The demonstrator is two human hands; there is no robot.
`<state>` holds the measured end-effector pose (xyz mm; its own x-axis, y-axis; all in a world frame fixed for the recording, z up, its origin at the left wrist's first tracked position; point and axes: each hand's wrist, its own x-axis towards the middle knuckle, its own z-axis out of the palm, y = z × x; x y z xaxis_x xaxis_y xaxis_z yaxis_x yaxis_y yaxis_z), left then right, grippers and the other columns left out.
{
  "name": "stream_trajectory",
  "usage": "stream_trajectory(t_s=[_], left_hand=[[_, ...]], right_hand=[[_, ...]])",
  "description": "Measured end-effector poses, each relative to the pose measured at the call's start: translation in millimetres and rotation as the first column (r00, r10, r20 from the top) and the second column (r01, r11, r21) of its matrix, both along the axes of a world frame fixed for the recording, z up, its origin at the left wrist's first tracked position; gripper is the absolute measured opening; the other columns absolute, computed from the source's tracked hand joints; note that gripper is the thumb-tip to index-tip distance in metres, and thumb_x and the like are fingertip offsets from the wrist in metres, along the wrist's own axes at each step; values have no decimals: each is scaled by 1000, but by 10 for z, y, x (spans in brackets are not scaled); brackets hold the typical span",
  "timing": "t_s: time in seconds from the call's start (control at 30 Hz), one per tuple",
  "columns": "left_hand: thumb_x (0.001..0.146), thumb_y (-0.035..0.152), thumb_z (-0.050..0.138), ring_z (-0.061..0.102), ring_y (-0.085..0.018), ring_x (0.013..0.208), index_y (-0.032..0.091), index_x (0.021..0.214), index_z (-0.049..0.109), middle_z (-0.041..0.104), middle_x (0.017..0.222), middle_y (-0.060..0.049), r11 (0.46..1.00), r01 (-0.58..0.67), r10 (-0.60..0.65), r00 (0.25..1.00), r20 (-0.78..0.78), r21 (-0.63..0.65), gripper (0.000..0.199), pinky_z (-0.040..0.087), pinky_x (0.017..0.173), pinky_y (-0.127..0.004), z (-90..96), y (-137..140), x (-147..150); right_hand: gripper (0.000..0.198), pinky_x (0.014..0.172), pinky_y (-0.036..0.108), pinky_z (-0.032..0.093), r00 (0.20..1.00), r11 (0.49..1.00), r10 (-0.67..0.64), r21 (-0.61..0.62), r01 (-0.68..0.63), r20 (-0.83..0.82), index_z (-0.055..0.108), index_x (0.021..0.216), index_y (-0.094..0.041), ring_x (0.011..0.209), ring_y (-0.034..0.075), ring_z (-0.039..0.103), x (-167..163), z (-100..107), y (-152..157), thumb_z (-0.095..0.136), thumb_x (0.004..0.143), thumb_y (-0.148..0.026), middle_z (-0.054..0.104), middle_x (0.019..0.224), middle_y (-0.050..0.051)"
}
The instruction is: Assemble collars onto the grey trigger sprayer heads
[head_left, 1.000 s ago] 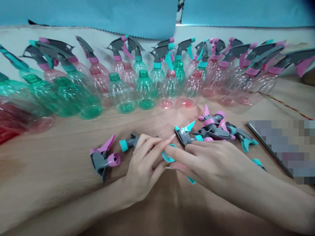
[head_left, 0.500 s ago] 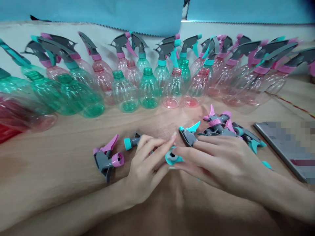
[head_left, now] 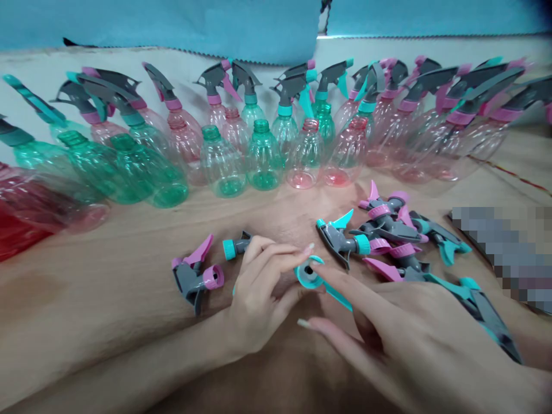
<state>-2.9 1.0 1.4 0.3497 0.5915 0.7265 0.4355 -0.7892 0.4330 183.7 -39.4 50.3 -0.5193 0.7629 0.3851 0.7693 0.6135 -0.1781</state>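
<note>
My left hand (head_left: 261,299) is closed around a trigger spray head (head_left: 307,283), whose turquoise collar faces up with its opening showing. Most of its body is hidden by the fingers. The turquoise lever (head_left: 338,296) points toward my right hand (head_left: 405,333). With the index fingertip, that hand touches the collar by the opening, while its thumb is spread well apart. Just left of my left hand lie a pink-and-grey spray head (head_left: 196,282) and a partly covered turquoise-collared one (head_left: 229,249). Beyond my right hand rests another turquoise spray head (head_left: 340,238).
A pile of pink and turquoise spray heads (head_left: 388,224) lies to the right, near a blurred-out flat object (head_left: 500,253). Along the wall stand green bottles (head_left: 264,158) and pink bottles (head_left: 304,155), many topped with spray heads. A red-and-yellow cord (head_left: 513,172) runs at far right.
My right hand has drawn back toward me and opened, its thumb moving away from the collar. The collar and lever of the held spray head now show more fully.
</note>
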Motion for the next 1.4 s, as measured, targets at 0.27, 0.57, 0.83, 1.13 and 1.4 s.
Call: stream_trajectory(t_s=[0.27,0.57,0.83,1.13,1.4], left_hand=[[92,31,59,58,-19,84,17,112,56,68,95,-8,999,6,-4,999,-41,43,25,47,71,-35,29,-5,3],[91,18,58,57,-18,83,19,107,57,68,96,-5,999,47,-47,999,-27,-9,16,47,70,-33,38,-14,-10],[94,20,54,57,-18,83,16,101,56,67,94,-8,997,83,-83,994,-68,-4,8,47,71,-33,38,-22,-14],[93,15,53,52,-19,84,14,102,56,66,97,-8,990,142,-142,987,-78,-11,10,46,73,-33,-2,-21,-27],[93,18,56,54,-18,87,13,109,59,66,101,-8,993,118,-119,992,-31,-25,17,44,74,-33,-31,12,-5]], right_hand=[[20,38,25,36,994,995,53,-77,-61,-94,53,102,-16,40,14,51,-23,-9,92,49,91,-32,61,57,-3],[25,38,22,30,981,990,109,-68,-121,-158,45,115,-11,38,10,42,-52,-151,157,42,97,-28,59,61,-3],[22,35,24,28,986,986,163,-18,-164,-38,47,92,-16,34,11,44,2,-75,234,35,99,-33,50,50,-7],[34,36,27,25,977,977,205,40,-207,55,49,91,-16,38,13,55,32,-24,247,24,103,-36,58,52,-3],[26,44,25,34,966,965,260,-29,-260,-3,46,85,-18,51,13,60,50,-94,288,33,101,-33,62,61,-1]])
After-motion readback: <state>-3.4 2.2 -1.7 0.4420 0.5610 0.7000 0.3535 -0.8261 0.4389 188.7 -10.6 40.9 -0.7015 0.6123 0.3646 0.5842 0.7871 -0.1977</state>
